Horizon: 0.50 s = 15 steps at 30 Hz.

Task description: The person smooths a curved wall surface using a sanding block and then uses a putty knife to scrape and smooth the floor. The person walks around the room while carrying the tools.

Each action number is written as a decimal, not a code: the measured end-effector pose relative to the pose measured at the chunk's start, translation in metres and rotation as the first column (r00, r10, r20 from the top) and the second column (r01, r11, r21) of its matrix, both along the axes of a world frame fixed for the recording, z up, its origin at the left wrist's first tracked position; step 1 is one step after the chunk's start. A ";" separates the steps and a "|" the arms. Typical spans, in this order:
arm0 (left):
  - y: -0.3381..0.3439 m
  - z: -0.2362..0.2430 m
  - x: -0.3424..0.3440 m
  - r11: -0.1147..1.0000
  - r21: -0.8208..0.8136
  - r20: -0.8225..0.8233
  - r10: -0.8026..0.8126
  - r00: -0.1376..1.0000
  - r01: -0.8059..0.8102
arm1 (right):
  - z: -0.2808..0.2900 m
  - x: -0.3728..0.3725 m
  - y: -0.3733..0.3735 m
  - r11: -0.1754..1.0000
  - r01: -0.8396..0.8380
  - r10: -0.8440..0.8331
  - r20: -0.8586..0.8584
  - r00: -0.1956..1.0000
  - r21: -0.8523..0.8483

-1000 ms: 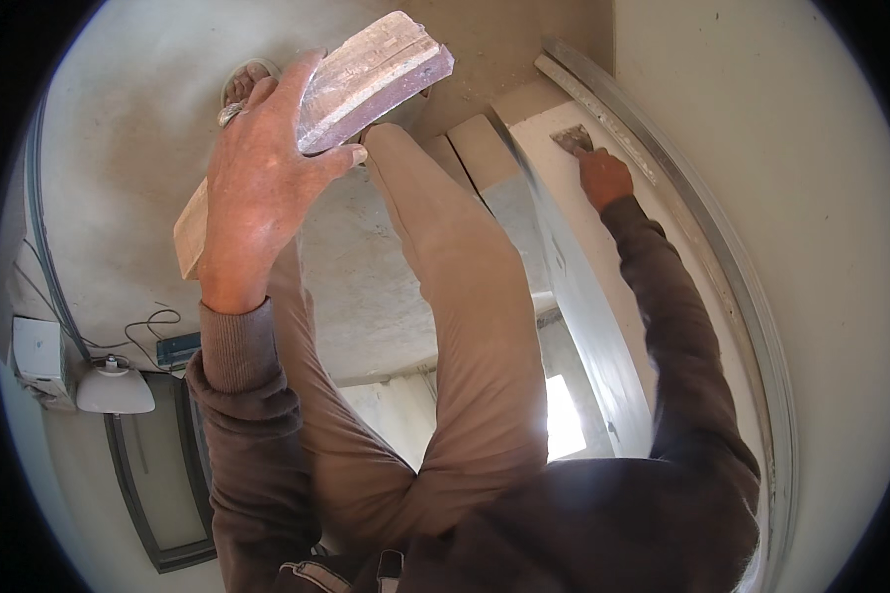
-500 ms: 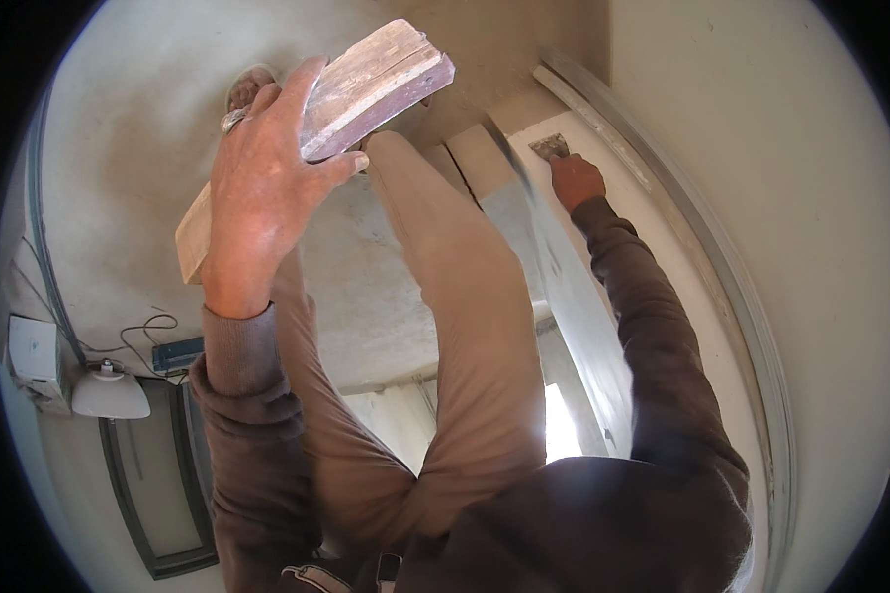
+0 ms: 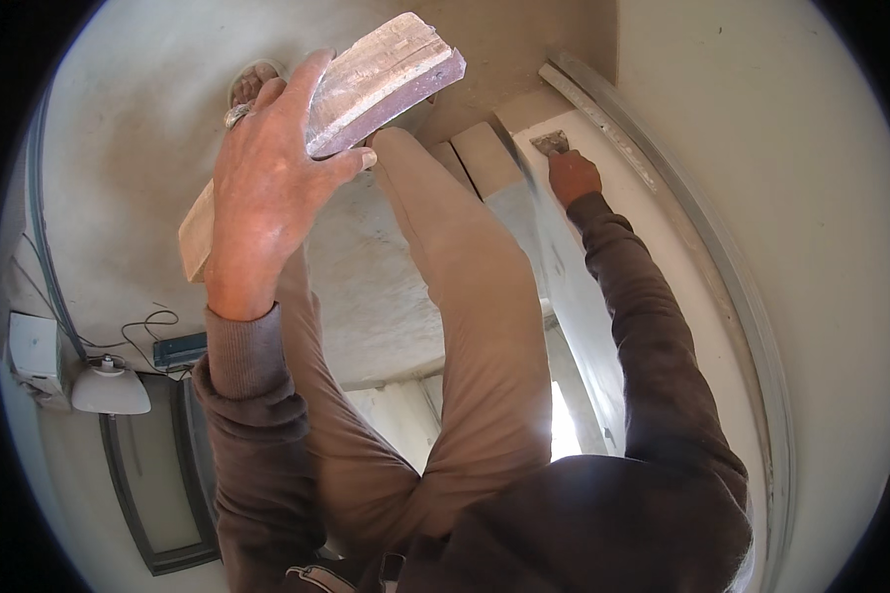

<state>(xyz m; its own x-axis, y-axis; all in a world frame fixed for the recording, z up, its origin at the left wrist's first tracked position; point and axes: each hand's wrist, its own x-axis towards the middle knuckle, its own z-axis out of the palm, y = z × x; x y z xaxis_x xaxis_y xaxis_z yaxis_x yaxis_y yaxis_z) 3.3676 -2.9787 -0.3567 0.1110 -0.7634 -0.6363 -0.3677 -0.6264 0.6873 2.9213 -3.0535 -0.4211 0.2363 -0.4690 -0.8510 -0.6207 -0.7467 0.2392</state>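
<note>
Head view: left hand [image 3: 267, 188] grips plaster-caked board [image 3: 366, 84]; right hand [image 3: 574, 178] presses scraper [image 3: 552, 143].

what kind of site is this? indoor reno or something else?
Likely an indoor room under finishing or renovation. The right hand presses a putty knife to a freshly coated white wall strip beside a metal door frame; the left hand holds a plaster-caked board. The floor is bare and dusty.

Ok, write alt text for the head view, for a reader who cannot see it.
Seen from above, a person's left hand holds up a plaster-caked board, while the right hand presses a scraper against a white wall strip beside a metal rail. Tan trousers fill the middle.
</note>
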 end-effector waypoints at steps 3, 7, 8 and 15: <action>0.002 -0.003 0.001 0.999 0.037 -0.017 -0.007 1.000 0.008 | 0.032 -0.005 0.009 0.996 0.033 -0.032 -0.004 0.999 0.081; 0.007 -0.003 -0.004 0.999 -0.041 0.047 0.032 0.998 -0.030 | 0.142 0.008 -0.003 0.988 0.030 -0.015 -0.102 0.995 0.149; 0.006 0.000 -0.003 0.999 -0.033 0.054 0.024 0.998 -0.022 | 0.167 0.007 -0.009 0.988 0.031 -0.015 -0.106 0.994 0.149; 0.005 -0.005 -0.005 0.999 -0.022 0.029 0.031 0.999 -0.031 | 0.185 -0.009 -0.041 0.998 -0.006 0.019 -0.227 0.974 0.057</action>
